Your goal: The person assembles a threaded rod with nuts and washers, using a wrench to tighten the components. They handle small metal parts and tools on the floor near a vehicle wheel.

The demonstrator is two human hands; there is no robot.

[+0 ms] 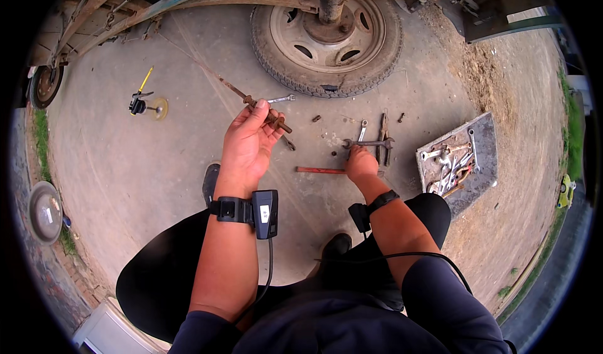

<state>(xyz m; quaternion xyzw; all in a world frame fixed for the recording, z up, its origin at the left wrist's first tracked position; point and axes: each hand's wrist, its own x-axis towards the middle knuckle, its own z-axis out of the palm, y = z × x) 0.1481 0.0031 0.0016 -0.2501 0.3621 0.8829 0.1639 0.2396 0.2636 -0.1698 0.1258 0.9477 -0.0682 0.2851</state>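
My left hand (249, 137) is closed around a long rusty threaded rod (235, 90) with nuts on it, held slanting above the ground. A silver wrench (281, 98) lies beyond that hand, partly hidden by it. My right hand (362, 162) is low over the ground, its curled fingers on a dark double open-end wrench (377, 144); the fingertips are hidden. This wrench crosses a pair of pliers (384, 131). Beside it lies a small combination wrench (363, 128). A red handle (320, 170) runs up to the right hand, its other end hidden.
At right stands a grey tray (487, 166) full of wrenches and other tools. A wheel with a tyre (326, 84) sits ahead under a rusty frame (251, 0). At left is a black-and-yellow tool with a round pale cup (159, 108). Small nuts (316, 118) dot the concrete.
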